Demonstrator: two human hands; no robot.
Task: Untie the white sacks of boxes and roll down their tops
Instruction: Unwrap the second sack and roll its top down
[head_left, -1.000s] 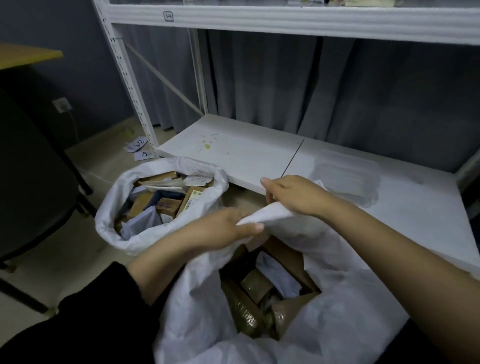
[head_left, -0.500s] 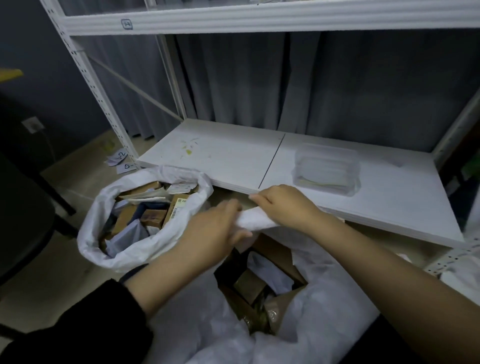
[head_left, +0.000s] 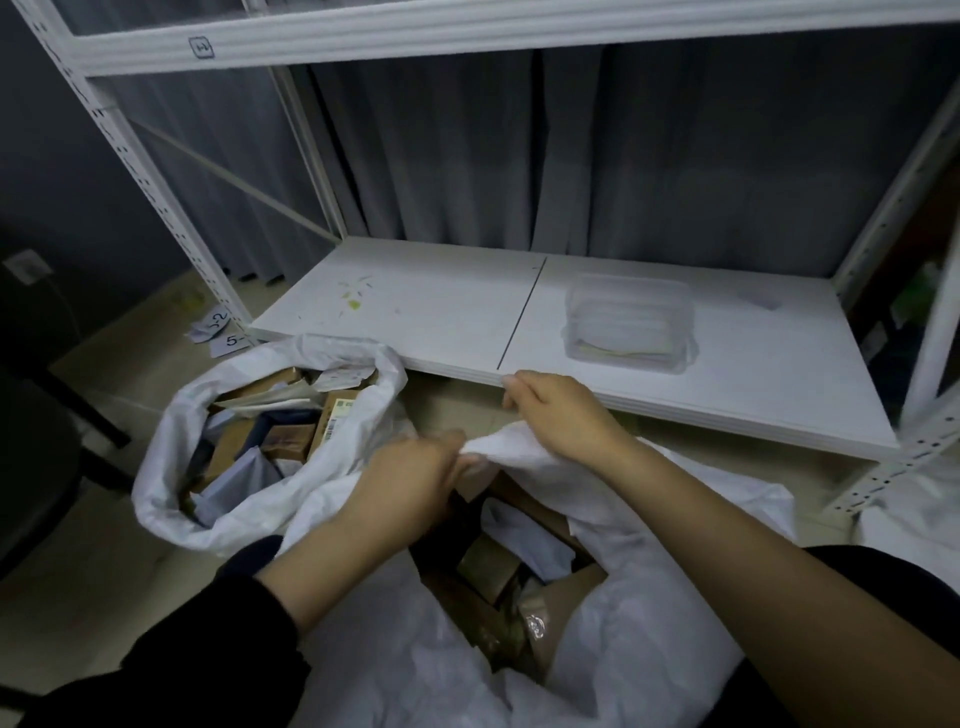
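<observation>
- Grey curtains (head_left: 675, 156) hang behind a white metal shelving rack (head_left: 124, 150); its low shelf board (head_left: 426, 312) carries a clear plastic container (head_left: 628, 325) at far right
- Near sack (head_left: 649, 623), centre foreground, mouth open over taped cardboard boxes (head_left: 491, 564); left hand (head_left: 410, 483) and right hand (head_left: 561, 415), close together, both grip its far rim
- Second sack (head_left: 171, 467), left, top already rolled down; numbered paper slips (head_left: 221, 332) on floor beyond

I read this as a stockroom: white slotted-steel shelving (head_left: 156, 202), numbered paper tags on the floor (head_left: 221, 332), sacks of parcel boxes (head_left: 280, 415).
</observation>
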